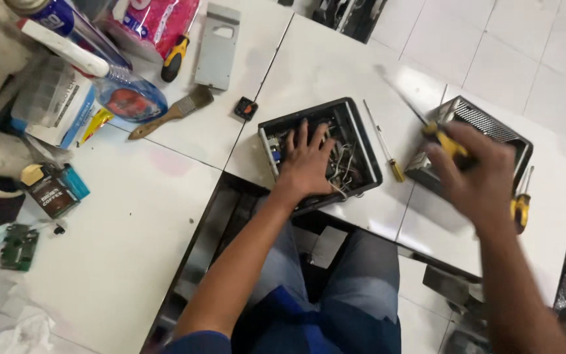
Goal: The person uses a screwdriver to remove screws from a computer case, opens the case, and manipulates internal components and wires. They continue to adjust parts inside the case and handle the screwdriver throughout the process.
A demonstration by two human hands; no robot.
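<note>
My left hand (307, 160) lies flat with fingers spread inside an open black metal box (361, 141) full of wires and parts, on the white tiled floor. My right hand (473, 177) is closed round the yellow handle of a screwdriver (443, 139), its blurred shaft pointing up and left. That hand hovers over a grey metal cover with a perforated side (486, 124). A thin screwdriver with a yellow handle (383, 143) lies on the floor between the box and the cover.
Another yellow-handled screwdriver (521, 206) lies at the right. At the upper left are a paintbrush (173, 111), a grey metal plate (218, 46), a small black part (245, 108), bottles and packets. A green circuit board (19, 246) lies far left. My legs rest on a dark case (230, 216).
</note>
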